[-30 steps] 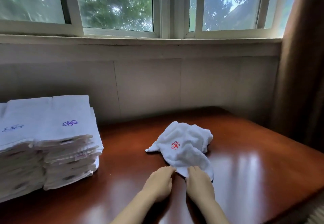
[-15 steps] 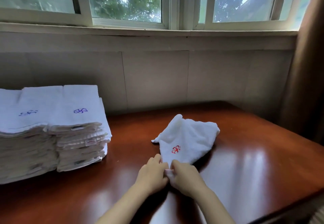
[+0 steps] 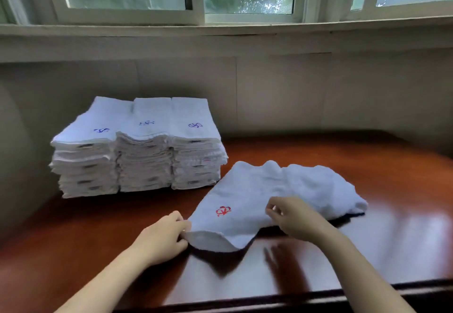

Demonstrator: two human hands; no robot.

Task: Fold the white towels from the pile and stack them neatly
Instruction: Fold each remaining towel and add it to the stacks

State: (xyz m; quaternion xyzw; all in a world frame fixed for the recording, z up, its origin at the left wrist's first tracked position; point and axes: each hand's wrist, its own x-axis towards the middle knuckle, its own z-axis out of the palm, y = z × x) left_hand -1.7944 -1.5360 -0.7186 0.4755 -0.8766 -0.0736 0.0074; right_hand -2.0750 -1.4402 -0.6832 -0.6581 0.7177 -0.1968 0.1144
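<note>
A white towel [image 3: 259, 190] with a red emblem lies partly spread and rumpled on the wooden table [image 3: 85, 227], its near edge lifted off the surface. My left hand [image 3: 164, 236] pinches the towel's near left corner. My right hand [image 3: 294, 217] pinches the near edge further right, fingers curled on the cloth. Three side-by-side stacks of folded white towels [image 3: 144, 148] with blue emblems stand at the back left against the wall.
The wall and window sill [image 3: 220, 30] run along the table's far side. The table's front edge [image 3: 269, 298] lies close below my forearms. Bare tabletop shows to the right of the towel and in front of the stacks.
My hands, together at one corner before, have moved apart along the towel's near edge and drawn it wider. The view has swung left, bringing the stacks toward the centre.
</note>
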